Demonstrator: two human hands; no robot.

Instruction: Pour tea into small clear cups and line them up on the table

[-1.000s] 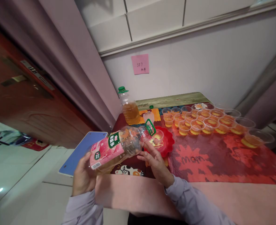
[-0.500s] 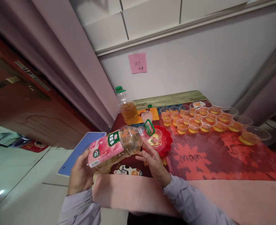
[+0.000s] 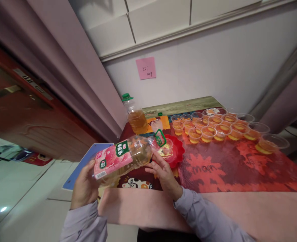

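tilt of the large clear plastic bottle with pink label (image 3: pixel 113 158) is practically unchanged over the last second. base end points toward 8 o'clock; neck end, with its green plastic handle ring (image 3: pixel 160 137), points toward 2 o'clock. the plain shift is in the view: the table setting lies slightly further toward 9 o'clock. implication, as a judgement: the work in hand is in a steady phase, with bottle angle maintained.

left hand (image 3: pixel 85 188): fingers closed around the base end of the bottle, bearing its weight. right hand (image 3: pixel 168 178): fingers narrowly parted, fingertips at the underside of the neck; whether they grip or only steady it cannot be told.

bottle position: held in the air, mouth at the 10 o'clock side of the small clear plastic cup (image 3: pixel 168 148), which stands inside the red scalloped bowl (image 3: pixel 180 154). flow from the mouth cannot be confirmed.

surroundings, from the bowl: clear plastic cups with amber liquid (image 3: pixel 209 133) at 2 o'clock; nested clear plastic cups (image 3: pixel 156 126) at 11 o'clock; upright green-capped clear bottle of amber liquid (image 3: pixel 137 121) at 10 o'clock.
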